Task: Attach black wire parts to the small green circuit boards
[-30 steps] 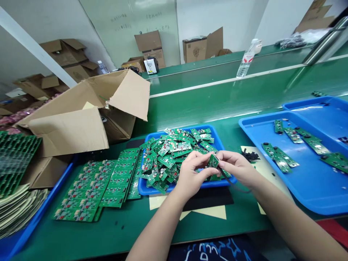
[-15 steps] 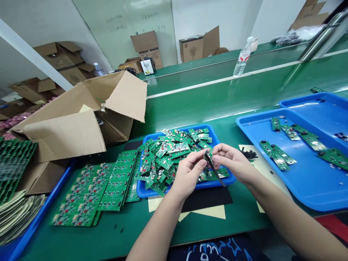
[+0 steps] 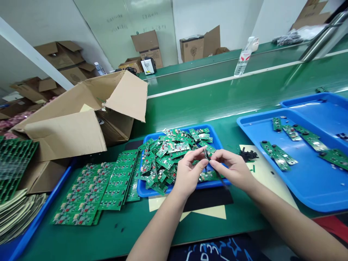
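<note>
Over the right part of a blue tray [image 3: 141, 190] heaped with small green circuit boards [image 3: 163, 152], both hands meet fingertip to fingertip. Thumb and forefinger of my left hand [image 3: 192, 169] pinch a small thin piece seen edge-on, too small to make out. My right hand [image 3: 231, 166] pinches a thin black strip [image 3: 220, 177], which hangs down toward the tray's front rim. Right of my right hand, a clump of black pieces [image 3: 248, 154] lies on yellowish paper [image 3: 268, 177].
Green board panels [image 3: 84, 195] stand left of the tray, with an open cardboard box [image 3: 65, 134] behind them. At the right, a larger blue tray [image 3: 304, 188] holds several boards. A water bottle [image 3: 243, 59] stands on the back ledge.
My right hand has moved slightly left and its fingers have closed in against my left fingertips. The black strip has shifted a little with them. Small green pieces now show on the yellowish paper.
</note>
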Action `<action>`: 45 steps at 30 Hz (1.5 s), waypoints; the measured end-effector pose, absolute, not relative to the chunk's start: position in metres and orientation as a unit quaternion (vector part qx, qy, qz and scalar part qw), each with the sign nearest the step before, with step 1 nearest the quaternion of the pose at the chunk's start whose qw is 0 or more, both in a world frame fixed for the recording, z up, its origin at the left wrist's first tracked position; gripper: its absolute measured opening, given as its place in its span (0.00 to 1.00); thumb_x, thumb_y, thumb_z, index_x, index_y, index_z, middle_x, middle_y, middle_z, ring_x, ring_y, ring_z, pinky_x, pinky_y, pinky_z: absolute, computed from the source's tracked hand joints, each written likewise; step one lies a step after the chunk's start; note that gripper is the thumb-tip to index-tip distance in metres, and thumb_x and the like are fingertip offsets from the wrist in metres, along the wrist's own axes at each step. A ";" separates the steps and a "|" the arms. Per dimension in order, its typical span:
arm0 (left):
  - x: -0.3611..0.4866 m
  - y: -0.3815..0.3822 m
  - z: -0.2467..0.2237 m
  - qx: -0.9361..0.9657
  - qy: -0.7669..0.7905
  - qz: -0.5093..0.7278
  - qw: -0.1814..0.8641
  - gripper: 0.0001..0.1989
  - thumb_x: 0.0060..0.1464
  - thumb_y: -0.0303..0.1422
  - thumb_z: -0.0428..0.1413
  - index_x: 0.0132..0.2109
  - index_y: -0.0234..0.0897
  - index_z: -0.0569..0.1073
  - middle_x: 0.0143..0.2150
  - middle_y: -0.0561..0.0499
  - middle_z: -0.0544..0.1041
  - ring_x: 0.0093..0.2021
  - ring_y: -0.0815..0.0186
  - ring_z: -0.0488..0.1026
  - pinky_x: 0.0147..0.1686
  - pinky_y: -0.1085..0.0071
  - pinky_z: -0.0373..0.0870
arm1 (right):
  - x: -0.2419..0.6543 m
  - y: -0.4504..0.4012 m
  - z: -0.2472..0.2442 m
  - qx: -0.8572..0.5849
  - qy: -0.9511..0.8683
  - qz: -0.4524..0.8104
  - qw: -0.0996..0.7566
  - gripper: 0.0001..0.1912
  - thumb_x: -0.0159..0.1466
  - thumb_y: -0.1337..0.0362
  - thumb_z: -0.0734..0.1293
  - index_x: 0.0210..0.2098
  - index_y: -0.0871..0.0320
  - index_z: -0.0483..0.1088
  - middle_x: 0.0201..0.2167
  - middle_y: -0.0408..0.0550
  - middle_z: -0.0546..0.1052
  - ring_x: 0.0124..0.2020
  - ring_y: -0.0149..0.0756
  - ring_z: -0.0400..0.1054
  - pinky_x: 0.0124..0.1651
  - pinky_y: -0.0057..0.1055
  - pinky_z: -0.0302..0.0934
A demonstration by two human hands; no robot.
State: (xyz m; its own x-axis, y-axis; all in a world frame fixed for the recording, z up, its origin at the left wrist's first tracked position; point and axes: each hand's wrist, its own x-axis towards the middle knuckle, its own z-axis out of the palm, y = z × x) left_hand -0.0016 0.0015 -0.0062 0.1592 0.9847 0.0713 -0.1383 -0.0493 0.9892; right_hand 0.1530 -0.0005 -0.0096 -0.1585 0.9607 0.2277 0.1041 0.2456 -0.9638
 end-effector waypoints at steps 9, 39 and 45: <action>0.001 0.000 -0.011 0.574 0.376 0.484 0.544 0.18 0.50 0.36 0.61 0.49 0.41 0.76 0.36 0.49 0.70 0.38 0.65 0.70 0.37 0.70 0.70 | 0.157 0.009 -0.016 -0.418 -0.533 0.571 0.464 0.16 0.56 0.54 0.68 0.23 0.58 0.63 0.17 0.38 0.63 0.17 0.25 0.55 0.20 0.24 0.50; -0.005 0.001 0.005 0.493 0.383 0.389 0.678 0.23 0.44 0.44 0.63 0.46 0.36 0.78 0.39 0.44 0.80 0.37 0.61 0.74 0.42 0.65 0.68 | 0.166 0.007 -0.008 -0.459 -0.719 0.089 0.514 0.07 0.62 0.63 0.63 0.32 0.56 0.71 0.14 0.40 0.67 0.15 0.29 0.59 0.21 0.28 0.57; -0.006 0.002 0.004 0.523 0.398 0.369 0.657 0.22 0.49 0.43 0.60 0.49 0.36 0.77 0.36 0.46 0.80 0.36 0.62 0.73 0.42 0.65 0.68 | 0.164 0.006 -0.009 -0.458 -0.721 0.079 0.514 0.07 0.62 0.63 0.63 0.31 0.55 0.72 0.15 0.42 0.68 0.16 0.30 0.59 0.22 0.30 0.58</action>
State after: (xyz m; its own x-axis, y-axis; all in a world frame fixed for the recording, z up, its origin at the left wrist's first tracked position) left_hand -0.0063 0.0023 0.0044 0.4108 0.9013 -0.1376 -0.0672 0.1804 0.9813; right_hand 0.1637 0.0065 -0.0091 -0.0518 0.7421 0.6683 0.5799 0.5672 -0.5848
